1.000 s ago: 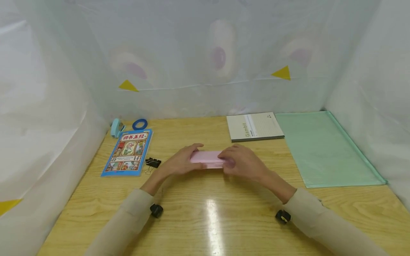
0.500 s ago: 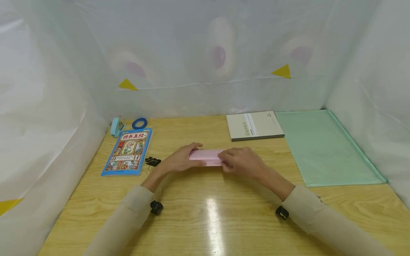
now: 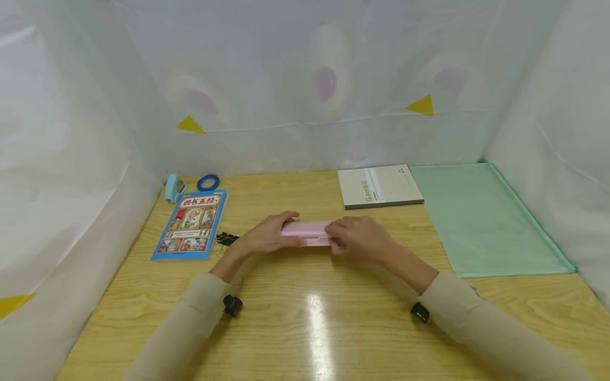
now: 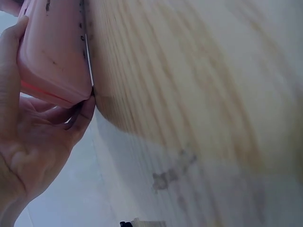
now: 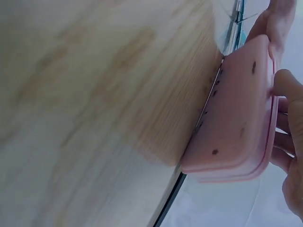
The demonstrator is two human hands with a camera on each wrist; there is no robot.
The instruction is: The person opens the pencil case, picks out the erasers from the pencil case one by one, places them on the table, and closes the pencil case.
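Note:
A pink plastic pencil case (image 3: 307, 229) lies on the wooden table in front of me, long side toward me. My left hand (image 3: 270, 234) grips its left end, the thumb along the near side and fingers round the far corner. At the other end my right hand (image 3: 359, 238) has curled fingers on the lid, with the thumb at the near side. In the right wrist view the right thumb presses near the seam of the case (image 5: 227, 113), and dark marks dot its wall. The left wrist view shows the left fingers tucked under the case's corner (image 4: 57, 52).
To the left are a blue comic-style book (image 3: 189, 225), black binder clips (image 3: 227, 238), a light blue stapler-like item (image 3: 174, 188) and a blue tape ring (image 3: 208, 183). A notebook (image 3: 381, 186) and a green translucent folder (image 3: 493, 219) lie right. White sheeting (image 3: 267, 148) encloses the table.
Both hands stay on the pencil case. The right fingers have curled more at the lid's end, and the seam along the near side shows more clearly now.

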